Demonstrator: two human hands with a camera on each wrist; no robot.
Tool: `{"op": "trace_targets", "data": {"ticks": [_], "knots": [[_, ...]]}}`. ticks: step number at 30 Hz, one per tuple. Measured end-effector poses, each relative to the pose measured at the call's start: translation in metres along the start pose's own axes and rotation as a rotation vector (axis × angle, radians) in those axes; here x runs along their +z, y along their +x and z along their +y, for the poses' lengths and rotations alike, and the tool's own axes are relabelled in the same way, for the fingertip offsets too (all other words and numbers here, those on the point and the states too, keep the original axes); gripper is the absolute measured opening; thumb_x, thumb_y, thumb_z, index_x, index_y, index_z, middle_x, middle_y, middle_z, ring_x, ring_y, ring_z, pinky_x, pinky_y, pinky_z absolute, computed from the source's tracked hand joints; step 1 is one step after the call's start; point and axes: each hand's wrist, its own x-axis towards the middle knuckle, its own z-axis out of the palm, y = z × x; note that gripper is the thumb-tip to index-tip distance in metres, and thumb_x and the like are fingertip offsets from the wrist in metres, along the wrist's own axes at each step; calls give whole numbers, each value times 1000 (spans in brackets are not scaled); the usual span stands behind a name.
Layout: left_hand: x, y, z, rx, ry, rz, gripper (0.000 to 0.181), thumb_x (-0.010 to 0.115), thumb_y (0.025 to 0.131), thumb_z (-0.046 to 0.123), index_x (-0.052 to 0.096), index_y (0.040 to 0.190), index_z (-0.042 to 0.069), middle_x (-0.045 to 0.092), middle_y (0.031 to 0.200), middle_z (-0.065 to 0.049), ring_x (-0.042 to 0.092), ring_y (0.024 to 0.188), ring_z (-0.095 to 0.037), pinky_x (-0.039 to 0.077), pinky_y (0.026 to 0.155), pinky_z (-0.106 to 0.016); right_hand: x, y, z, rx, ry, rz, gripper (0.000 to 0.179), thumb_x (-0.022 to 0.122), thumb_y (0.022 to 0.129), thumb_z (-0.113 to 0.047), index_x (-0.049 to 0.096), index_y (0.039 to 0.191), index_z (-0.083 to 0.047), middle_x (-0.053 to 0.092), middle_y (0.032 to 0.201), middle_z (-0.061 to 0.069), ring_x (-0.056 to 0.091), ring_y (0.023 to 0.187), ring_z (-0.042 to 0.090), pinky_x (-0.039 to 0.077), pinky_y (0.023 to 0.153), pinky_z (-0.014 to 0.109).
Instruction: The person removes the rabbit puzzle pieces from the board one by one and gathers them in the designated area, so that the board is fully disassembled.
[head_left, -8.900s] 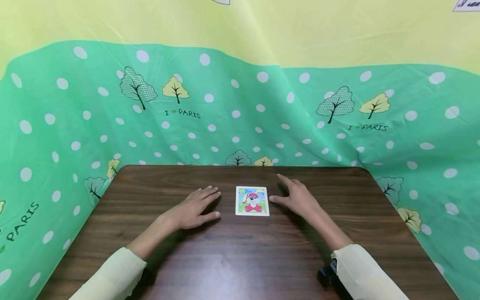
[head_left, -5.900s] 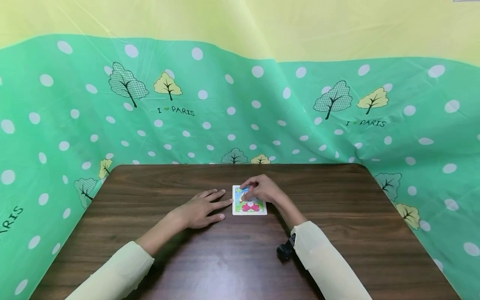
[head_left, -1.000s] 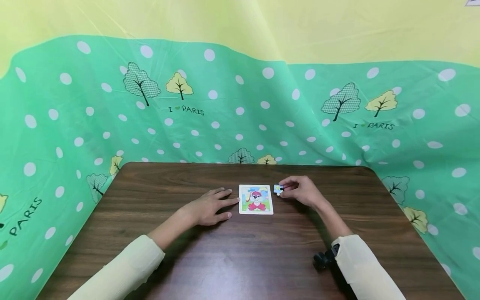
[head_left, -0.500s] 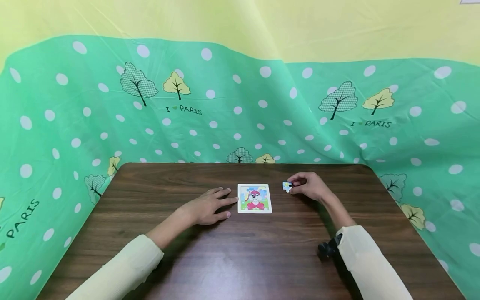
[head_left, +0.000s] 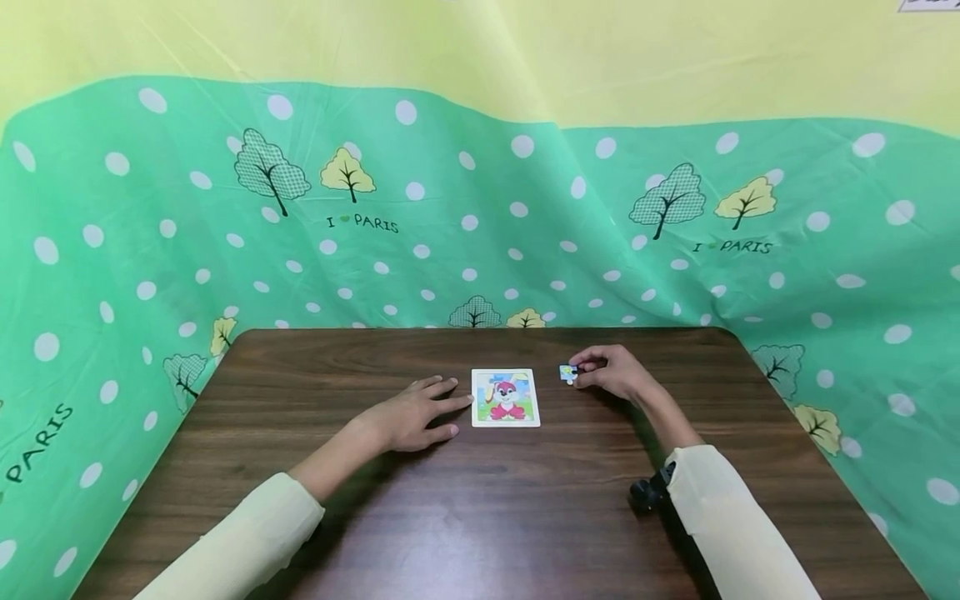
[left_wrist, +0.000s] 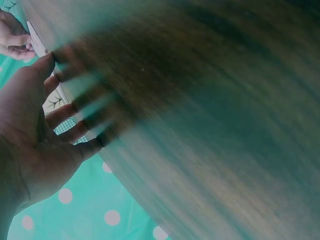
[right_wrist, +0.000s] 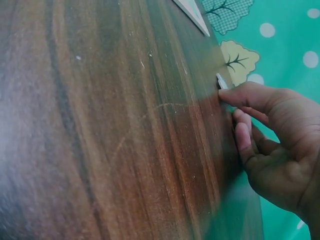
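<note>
One puzzle piece (head_left: 566, 373) in a pinch of right fingers (head_left: 590, 354), left fingers (head_left: 453, 404) apart.

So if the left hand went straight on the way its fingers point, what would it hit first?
Most likely the picture puzzle: the left hand has its index fingertip at the puzzle's left edge, though whether they touch is unclear.
</note>
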Motion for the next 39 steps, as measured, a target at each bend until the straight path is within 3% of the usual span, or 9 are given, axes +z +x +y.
{"op": "trace_targets", "data": {"ticks": [16,23,29,39], "knots": [[-1,0,1,-11,-6,-4,61,54,120,45,41,177,30,30,187,-15,25,175,-45,30,139,-67,-1,-1,-2,11,27,-27,46,90,91,-7,77,134,3,74,124,15,61,108,21,53,85,23],[-1,0,2,-17,-9,-11,60,53,120,45,41,177,30,30,187,-14,25,175,-44,30,139,-67,2,-2,-3,10,26,5,51,89,90,-6,74,139,2,73,128,19,64,110,25,53,87,24],[-1,0,1,-18,-3,-10,60,53,120,46,41,177,30,30,187,-14,24,175,-44,30,139,-67,8,-3,-4,2,1,48,44,83,92,-4,77,136,0,75,127,20,65,107,27,53,88,28],[0,0,0,-6,1,-1,60,54,120,46,42,177,30,31,187,-14,25,175,-44,30,139,-66,10,-6,-4,-51,-7,88,38,73,94,0,78,132,2,78,125,24,70,106,29,55,81,25]]}}
